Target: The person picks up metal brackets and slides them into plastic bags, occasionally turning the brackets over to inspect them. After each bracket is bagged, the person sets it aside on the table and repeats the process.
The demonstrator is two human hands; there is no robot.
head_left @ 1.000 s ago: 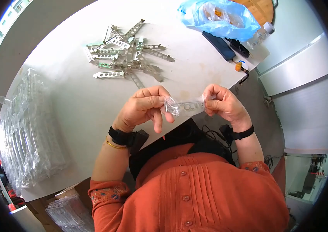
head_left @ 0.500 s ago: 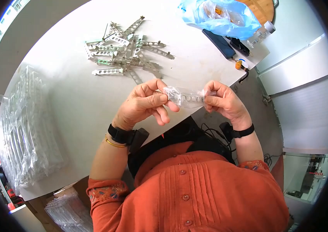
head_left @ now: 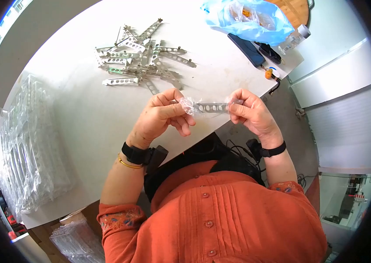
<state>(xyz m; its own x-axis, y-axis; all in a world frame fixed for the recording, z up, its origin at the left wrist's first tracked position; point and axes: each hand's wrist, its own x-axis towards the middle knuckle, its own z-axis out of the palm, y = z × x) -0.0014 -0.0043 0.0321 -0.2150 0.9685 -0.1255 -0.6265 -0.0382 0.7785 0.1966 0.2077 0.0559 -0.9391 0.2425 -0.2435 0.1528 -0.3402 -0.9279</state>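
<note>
A flat metal bracket (head_left: 212,108) with a row of round holes stretches between my two hands, above the near edge of the table. Thin clear plastic wrap (head_left: 188,105) is bunched at its left end, and my left hand (head_left: 166,113) pinches this crumpled part between thumb and fingers. The other end sits in the closed fingers of my right hand (head_left: 253,115), with a little plastic showing there too. Beyond my hands lies a loose pile of similar metal brackets (head_left: 139,59) on the white table (head_left: 84,109).
A tall stack of clear plastic packaging (head_left: 30,149) stands at the table's left, with more clear packaging (head_left: 78,241) below. Toward the back right are a blue plastic bag (head_left: 255,28), a dark phone (head_left: 247,49), a clear bottle (head_left: 295,39) and keys (head_left: 272,74).
The plastic has bunched toward my left hand, leaving the bracket's middle more plainly visible. Both hands have moved slightly up and left.
</note>
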